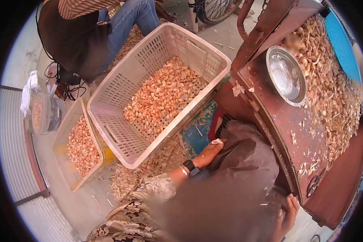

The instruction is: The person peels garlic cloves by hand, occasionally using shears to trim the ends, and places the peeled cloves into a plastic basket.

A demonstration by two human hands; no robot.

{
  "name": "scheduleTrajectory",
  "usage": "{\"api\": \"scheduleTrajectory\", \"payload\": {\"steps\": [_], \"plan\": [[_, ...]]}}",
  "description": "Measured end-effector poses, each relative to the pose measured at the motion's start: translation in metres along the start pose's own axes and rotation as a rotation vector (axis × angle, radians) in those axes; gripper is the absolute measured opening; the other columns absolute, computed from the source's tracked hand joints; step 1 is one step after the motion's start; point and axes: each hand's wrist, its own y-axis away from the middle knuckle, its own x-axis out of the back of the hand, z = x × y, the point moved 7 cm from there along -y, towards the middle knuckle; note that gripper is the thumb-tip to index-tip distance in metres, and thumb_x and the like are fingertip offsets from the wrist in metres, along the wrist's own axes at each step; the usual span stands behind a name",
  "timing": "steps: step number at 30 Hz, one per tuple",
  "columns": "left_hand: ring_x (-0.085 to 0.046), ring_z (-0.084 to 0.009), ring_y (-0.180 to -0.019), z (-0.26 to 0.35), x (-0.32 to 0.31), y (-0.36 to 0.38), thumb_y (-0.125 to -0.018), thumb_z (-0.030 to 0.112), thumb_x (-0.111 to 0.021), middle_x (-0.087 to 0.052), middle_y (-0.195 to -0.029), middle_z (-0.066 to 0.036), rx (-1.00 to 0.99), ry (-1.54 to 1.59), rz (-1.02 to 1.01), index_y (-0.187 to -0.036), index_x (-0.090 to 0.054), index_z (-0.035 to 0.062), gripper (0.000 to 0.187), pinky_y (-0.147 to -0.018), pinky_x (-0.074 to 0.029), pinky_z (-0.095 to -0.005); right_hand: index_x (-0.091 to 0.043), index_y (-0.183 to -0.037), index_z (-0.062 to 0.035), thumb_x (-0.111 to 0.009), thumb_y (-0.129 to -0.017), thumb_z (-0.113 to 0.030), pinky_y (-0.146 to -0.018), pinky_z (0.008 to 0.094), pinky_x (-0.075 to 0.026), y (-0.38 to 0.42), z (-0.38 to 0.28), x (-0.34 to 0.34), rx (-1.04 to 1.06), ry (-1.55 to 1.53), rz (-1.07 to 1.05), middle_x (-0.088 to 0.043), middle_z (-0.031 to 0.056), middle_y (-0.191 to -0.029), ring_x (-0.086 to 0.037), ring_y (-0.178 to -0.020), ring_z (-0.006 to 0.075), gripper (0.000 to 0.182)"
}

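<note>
My left hand [209, 155], with a dark watch on its wrist, rests by my lap; a pale garlic clove [217, 141] is pinched at its fingertips, partly hidden. On the other side of the dark apron [248, 149], close to the table's near edge, is my right hand [287, 213]. Its fingers are loosely bent and apart from the thumb, and nothing shows in them. A large whitish plastic crate [113, 155] stands beyond my left hand, with many garlic cloves [165, 94] in it. A blurred dark shape covers part of my lap.
The rusty metal table [278, 137] at right bears a garlic heap [330, 92], a metal bowl [286, 76], scissors [315, 183] and a blue plastic scoop or tray [343, 44]. A second crate [70, 179] and a clear bucket [44, 113] stand left. Another person [129, 24] sits behind; peelings [149, 167] cover the floor.
</note>
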Motion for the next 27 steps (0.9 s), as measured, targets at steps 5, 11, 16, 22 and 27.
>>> {"api": "scheduleTrajectory", "payload": {"steps": [5,11,16,22,27], "plan": [[-0.051,-0.0292,-0.117,-0.004,0.008,-0.004,-0.101,0.036,-0.038,-0.051,-0.129,-0.017,0.090,0.119,0.123,-0.122,-0.055,0.0009,0.045,-0.101,-0.038,-0.0348,-0.062,-0.115,-0.0029,-0.058,-0.088,-0.034,-0.107,0.0533,-0.023,-0.077,-0.062,-0.094,0.280,0.120,-0.146,-0.048,0.0175,-0.132,-0.039,-0.130,0.0367,0.042],[-0.049,-0.0319,-0.120,-0.078,0.046,-0.067,-0.094,0.017,-0.046,-0.055,-0.122,-0.018,0.425,-0.492,0.233,-0.125,-0.054,0.0010,0.036,-0.101,-0.037,-0.0367,-0.069,-0.099,-0.0093,-0.061,-0.080,-0.030,-0.107,0.0513,-0.023,-0.094,-0.058,-0.125,0.390,0.094,-0.036,-0.062,0.0055,-0.107,-0.052,-0.113,0.0283,0.030],[-0.062,-0.0389,-0.087,-0.096,0.075,-0.149,-0.080,0.014,-0.058,-0.060,-0.111,-0.022,0.070,-1.031,0.553,-0.102,-0.061,0.0020,0.025,-0.077,-0.052,-0.0484,-0.068,-0.108,-0.0072,-0.060,-0.085,-0.025,-0.106,0.0470,-0.029,-0.115,-0.077,-0.112,0.406,0.017,-0.098,-0.064,0.0095,-0.111,-0.056,-0.112,0.0282,0.030],[-0.062,-0.0386,-0.086,-0.109,0.113,-0.201,-0.077,0.010,-0.060,-0.060,-0.106,-0.021,0.303,-1.218,0.403,-0.101,-0.062,0.0018,0.025,-0.075,-0.051,-0.0470,-0.069,-0.088,-0.0157,-0.067,-0.073,-0.030,-0.105,0.0486,-0.027,-0.123,-0.065,-0.123,0.357,-0.060,-0.129,-0.065,0.0022,-0.100,-0.059,-0.102,0.0208,0.022],[-0.062,-0.0383,-0.086,-0.108,0.132,-0.189,-0.075,0.007,-0.061,-0.060,-0.103,-0.020,0.284,-1.300,0.365,-0.099,-0.062,0.0018,0.025,-0.074,-0.050,-0.0458,-0.069,-0.094,-0.0130,-0.070,-0.073,-0.022,-0.101,0.0462,-0.034,-0.131,-0.066,-0.120,0.347,-0.163,-0.065,-0.066,0.0043,-0.100,-0.061,-0.099,0.0228,0.023]]}}
